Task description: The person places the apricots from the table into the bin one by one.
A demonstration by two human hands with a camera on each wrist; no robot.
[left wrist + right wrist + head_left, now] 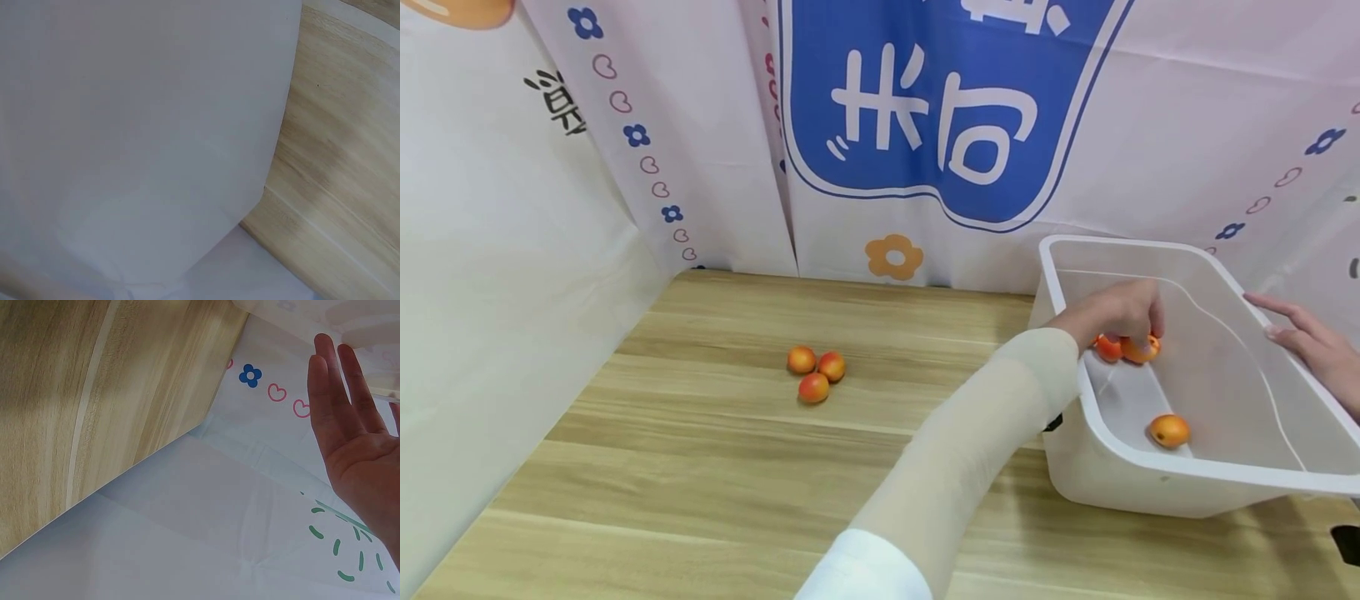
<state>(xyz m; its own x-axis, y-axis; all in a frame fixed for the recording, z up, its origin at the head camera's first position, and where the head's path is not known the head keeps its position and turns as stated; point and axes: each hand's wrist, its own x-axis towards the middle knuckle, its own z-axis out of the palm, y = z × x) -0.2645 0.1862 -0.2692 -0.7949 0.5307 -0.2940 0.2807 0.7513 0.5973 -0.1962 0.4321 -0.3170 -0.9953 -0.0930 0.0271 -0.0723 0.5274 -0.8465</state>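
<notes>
My left hand [1131, 310] reaches down into a white plastic bin [1195, 477], its fingertips pinching a small orange fruit [1138, 350] with a red blush. Right against it lies a redder fruit [1108, 348], partly covered by the bin's rim. A third, orange-yellow fruit [1169, 431] sits apart on the bin floor, nearer the front. On the bin's right side, my right hand [1318, 350] rests at the rim; in the right wrist view its long fingers [359, 400] are straight along the outer wall. The left wrist view shows mostly pale bin wall [150, 137], without the fingers.
Three more orange-red fruits [814, 387] sit close together on the wooden table [700, 467], left of the bin. Behind the table hangs a printed white curtain [722, 208] with a blue sign. A white sheet [497, 292] borders the left side.
</notes>
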